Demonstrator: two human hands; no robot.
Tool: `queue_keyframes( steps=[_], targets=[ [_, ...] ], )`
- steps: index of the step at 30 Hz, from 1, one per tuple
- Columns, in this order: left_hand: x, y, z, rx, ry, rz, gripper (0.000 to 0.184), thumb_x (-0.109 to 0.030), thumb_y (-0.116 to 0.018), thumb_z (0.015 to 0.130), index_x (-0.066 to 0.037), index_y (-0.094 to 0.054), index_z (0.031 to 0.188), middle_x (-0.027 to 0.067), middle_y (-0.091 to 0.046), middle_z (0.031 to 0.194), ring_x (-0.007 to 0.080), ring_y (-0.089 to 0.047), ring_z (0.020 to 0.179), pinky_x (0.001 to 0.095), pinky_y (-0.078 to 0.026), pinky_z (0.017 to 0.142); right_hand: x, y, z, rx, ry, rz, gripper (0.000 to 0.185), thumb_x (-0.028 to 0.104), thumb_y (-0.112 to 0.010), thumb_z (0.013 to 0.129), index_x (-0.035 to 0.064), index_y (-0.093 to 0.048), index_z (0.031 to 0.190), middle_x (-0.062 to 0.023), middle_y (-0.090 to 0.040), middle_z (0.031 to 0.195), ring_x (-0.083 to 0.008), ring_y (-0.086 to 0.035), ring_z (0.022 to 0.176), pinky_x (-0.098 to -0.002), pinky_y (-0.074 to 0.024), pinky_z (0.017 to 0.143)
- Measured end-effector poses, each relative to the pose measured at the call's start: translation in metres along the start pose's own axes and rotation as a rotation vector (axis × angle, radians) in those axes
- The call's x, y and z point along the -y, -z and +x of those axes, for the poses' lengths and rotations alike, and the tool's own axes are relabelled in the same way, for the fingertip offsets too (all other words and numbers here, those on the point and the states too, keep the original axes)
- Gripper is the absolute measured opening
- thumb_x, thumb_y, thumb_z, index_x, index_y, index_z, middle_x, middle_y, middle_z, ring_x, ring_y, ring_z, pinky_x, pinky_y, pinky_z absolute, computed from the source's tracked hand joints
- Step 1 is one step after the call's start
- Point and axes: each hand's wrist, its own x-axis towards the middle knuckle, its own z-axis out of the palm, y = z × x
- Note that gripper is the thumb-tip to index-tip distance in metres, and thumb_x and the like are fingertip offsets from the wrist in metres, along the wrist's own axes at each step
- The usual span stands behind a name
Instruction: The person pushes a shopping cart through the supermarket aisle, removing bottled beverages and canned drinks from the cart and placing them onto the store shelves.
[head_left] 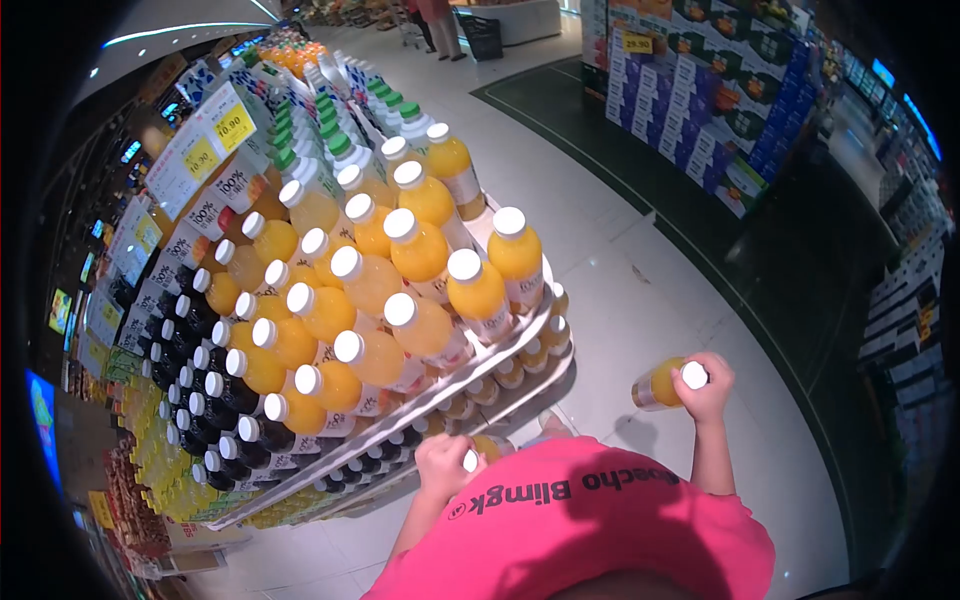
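Note:
My right hand (708, 388) is closed round the neck of a juice bottle (658, 386), just under its white cap. The bottle is filled with orange-yellow juice and hangs tilted over the floor, away from the display. At the front edge of the display, low by my body, my left hand (445, 466) grips another juice bottle (490, 447) near its white cap; the pink shirt hides part of it. Beside my left hand stands a tiered display shelf (480, 358). Rows of white-capped orange juice bottles (418, 250) fill its top.
Dark bottles (205, 408) and green-capped bottles (345, 155) share the display. Price signs (215, 130) stand along its far side. Stacked cartons (690, 90) rise at the back right on dark green flooring (760, 270). A person (440, 25) stands in the far aisle near a dark basket (480, 35).

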Motion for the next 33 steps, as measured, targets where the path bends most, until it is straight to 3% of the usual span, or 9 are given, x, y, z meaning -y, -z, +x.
queue_keyframes(
  steps=[8, 11, 17, 25, 31, 33],
  targets=[
    [0.018, -0.022, 0.017, -0.07, 0.15, 0.087, 0.023, -0.029, -0.07, 0.059, -0.011, -0.056, 0.063, 0.0034, -0.051, 0.052, 0.0221, -0.052, 0.051, 0.0349, -0.04, 0.05, 0.0, -0.086, 0.137, 0.0, 0.114, 0.279, 0.019, 0.013, -0.072, 0.058, 0.0042, -0.06, 0.07, -0.0068, -0.059, 0.067, -0.0184, -0.057, 0.061, -0.0278, -0.0443, 0.058],
    [0.017, -0.029, 0.018, -0.126, 0.161, 0.15, 0.018, -0.027, -0.066, 0.06, -0.012, -0.056, 0.063, 0.0021, -0.05, 0.051, 0.0203, -0.051, 0.05, 0.0337, -0.038, 0.048, 0.013, -0.117, 0.185, 0.069, 0.173, 0.388, 0.017, 0.011, -0.072, 0.06, 0.0033, -0.061, 0.07, -0.0047, -0.059, 0.067, -0.0132, -0.057, 0.062, -0.0246, -0.0437, 0.057],
    [0.0, -0.053, 0.024, -0.226, 0.278, 0.235, 0.013, -0.022, -0.063, 0.059, -0.012, -0.055, 0.061, 0.0018, -0.047, 0.049, 0.0196, -0.048, 0.048, 0.0335, -0.034, 0.046, 0.041, -0.178, 0.266, 0.305, 0.248, 0.637, 0.015, 0.008, -0.072, 0.062, 0.0022, -0.061, 0.071, -0.0043, -0.06, 0.07, -0.0112, -0.057, 0.064, -0.0228, -0.0442, 0.058],
    [-0.075, -0.062, 0.05, -0.363, 0.701, 0.37, 0.023, -0.022, -0.071, 0.055, -0.009, -0.053, 0.062, 0.0054, -0.048, 0.053, 0.0248, -0.048, 0.048, 0.0359, -0.034, 0.047, 0.074, -0.261, 0.332, 0.605, 0.489, 0.849, 0.017, 0.011, -0.075, 0.061, 0.0035, -0.062, 0.071, -0.0035, -0.061, 0.068, -0.011, -0.059, 0.063, -0.0234, -0.0459, 0.058],
    [-0.146, -0.014, 0.09, -0.409, 0.814, 0.512, 0.019, -0.018, -0.068, 0.056, -0.008, -0.054, 0.064, 0.0058, -0.049, 0.056, 0.0249, -0.046, 0.049, 0.0339, -0.033, 0.048, 0.082, -0.326, 0.344, 0.806, 0.496, 0.956, 0.019, 0.011, -0.076, 0.062, 0.0029, -0.062, 0.073, -0.0024, -0.061, 0.07, -0.0097, -0.058, 0.064, -0.023, -0.0452, 0.059],
    [-0.167, 0.009, 0.102, -0.448, 0.851, 0.54, 0.02, -0.016, -0.068, 0.059, -0.006, -0.052, 0.065, 0.0058, -0.047, 0.057, 0.0231, -0.043, 0.05, 0.0319, -0.031, 0.048, 0.084, -0.345, 0.341, 0.77, 0.571, 0.924, 0.019, 0.012, -0.076, 0.062, 0.0025, -0.062, 0.073, -0.0035, -0.062, 0.069, -0.0105, -0.058, 0.064, -0.0238, -0.046, 0.059]
  ],
)
